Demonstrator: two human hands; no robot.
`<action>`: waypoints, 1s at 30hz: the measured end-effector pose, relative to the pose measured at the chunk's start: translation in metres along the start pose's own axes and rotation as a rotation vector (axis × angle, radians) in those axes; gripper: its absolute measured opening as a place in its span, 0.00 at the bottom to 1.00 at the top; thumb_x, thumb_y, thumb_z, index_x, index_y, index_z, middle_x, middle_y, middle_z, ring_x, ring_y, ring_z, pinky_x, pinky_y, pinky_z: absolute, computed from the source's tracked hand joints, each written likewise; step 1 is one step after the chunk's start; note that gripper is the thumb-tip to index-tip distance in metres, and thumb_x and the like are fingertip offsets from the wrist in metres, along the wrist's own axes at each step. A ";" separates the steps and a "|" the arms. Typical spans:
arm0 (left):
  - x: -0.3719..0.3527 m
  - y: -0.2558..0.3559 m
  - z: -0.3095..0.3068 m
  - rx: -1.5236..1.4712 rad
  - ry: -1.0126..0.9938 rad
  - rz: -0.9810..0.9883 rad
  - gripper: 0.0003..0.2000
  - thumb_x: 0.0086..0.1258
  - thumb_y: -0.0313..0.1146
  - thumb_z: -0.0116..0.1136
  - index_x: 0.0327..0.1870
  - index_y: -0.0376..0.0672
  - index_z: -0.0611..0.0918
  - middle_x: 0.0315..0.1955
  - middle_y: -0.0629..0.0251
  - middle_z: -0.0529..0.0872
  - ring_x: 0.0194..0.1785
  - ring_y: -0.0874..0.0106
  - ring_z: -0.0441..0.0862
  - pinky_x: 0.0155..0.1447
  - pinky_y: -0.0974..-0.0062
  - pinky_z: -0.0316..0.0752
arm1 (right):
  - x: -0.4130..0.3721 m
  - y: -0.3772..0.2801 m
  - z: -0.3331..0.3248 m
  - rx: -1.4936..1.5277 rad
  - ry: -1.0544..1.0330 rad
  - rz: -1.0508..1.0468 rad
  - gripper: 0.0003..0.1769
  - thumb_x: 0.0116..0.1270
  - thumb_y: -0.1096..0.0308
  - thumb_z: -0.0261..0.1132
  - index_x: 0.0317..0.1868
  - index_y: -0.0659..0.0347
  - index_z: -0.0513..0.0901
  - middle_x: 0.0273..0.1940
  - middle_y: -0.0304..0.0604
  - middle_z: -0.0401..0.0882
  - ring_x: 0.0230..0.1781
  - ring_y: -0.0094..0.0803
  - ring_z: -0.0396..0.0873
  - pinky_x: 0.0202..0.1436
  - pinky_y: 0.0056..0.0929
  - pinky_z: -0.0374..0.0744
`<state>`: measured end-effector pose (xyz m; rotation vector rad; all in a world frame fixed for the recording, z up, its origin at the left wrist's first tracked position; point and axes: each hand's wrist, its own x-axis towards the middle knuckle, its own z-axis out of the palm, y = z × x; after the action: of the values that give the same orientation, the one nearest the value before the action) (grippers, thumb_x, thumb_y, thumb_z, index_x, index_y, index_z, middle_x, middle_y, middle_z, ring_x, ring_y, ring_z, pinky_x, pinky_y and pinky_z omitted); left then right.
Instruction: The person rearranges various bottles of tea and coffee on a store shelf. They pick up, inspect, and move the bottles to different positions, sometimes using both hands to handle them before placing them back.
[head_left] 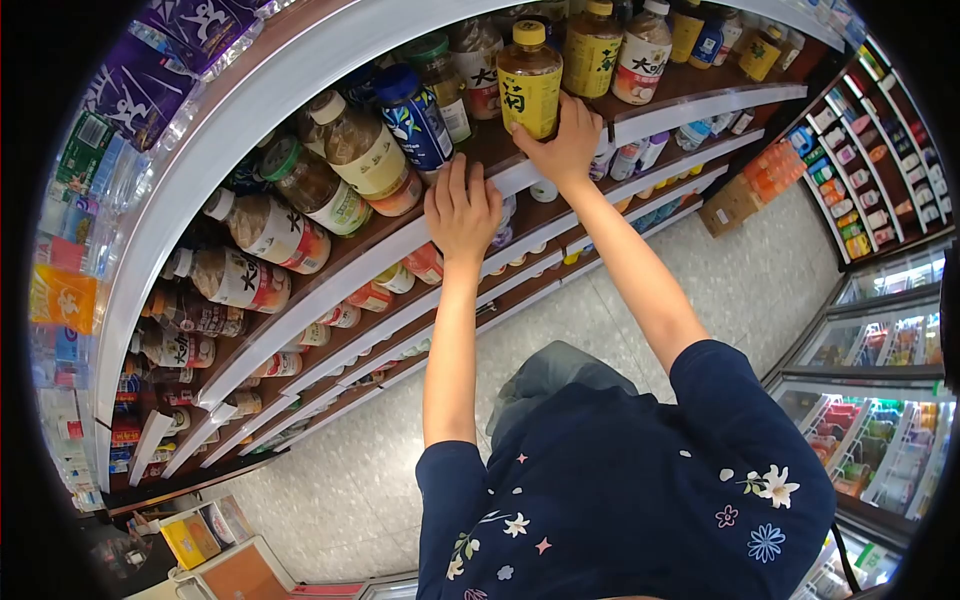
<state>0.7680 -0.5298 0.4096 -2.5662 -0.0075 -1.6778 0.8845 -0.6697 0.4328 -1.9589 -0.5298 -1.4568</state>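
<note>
In the head view, the chrysanthemum drink bottle point(530, 88) is held low by the right hand point(566, 147), between thumb and fingers, seemingly so it won't tip off the shelf edge point(700, 108). The left hand point(462, 212), fingers slightly apart, is rested near the blue-capped bottle point(415, 120). Both arms point(451, 350) are stretched forward.

From here I see the right hand point(565, 148) around a yellow-labelled bottle point(528, 90), the left hand point(462, 212) at the shelf edge point(700, 111).
</note>
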 end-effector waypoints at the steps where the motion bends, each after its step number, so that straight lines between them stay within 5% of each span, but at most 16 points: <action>1: -0.001 -0.001 0.001 -0.019 -0.016 0.011 0.12 0.63 0.36 0.59 0.47 0.49 0.84 0.54 0.68 0.82 0.61 0.66 0.75 0.59 0.63 0.68 | 0.000 0.000 0.001 0.004 -0.002 0.002 0.37 0.45 0.45 0.76 0.49 0.64 0.78 0.35 0.45 0.77 0.37 0.42 0.76 0.43 0.40 0.66; 16: 0.001 -0.001 0.003 -0.045 0.005 0.005 0.12 0.60 0.37 0.61 0.45 0.48 0.82 0.38 0.70 0.83 0.39 0.68 0.78 0.49 0.67 0.70 | 0.001 -0.003 -0.003 -0.002 -0.027 0.017 0.37 0.46 0.45 0.76 0.49 0.64 0.78 0.36 0.45 0.77 0.38 0.43 0.77 0.44 0.40 0.66; 30: 0.005 0.002 0.000 -0.048 0.024 -0.038 0.11 0.58 0.36 0.61 0.41 0.48 0.82 0.30 0.69 0.78 0.35 0.67 0.75 0.47 0.67 0.70 | 0.001 -0.002 -0.002 0.007 -0.037 0.029 0.37 0.47 0.44 0.75 0.49 0.63 0.78 0.36 0.45 0.77 0.38 0.43 0.77 0.44 0.41 0.67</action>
<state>0.7700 -0.5321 0.4145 -2.5958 -0.0157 -1.7432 0.8818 -0.6697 0.4345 -1.9836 -0.5200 -1.4021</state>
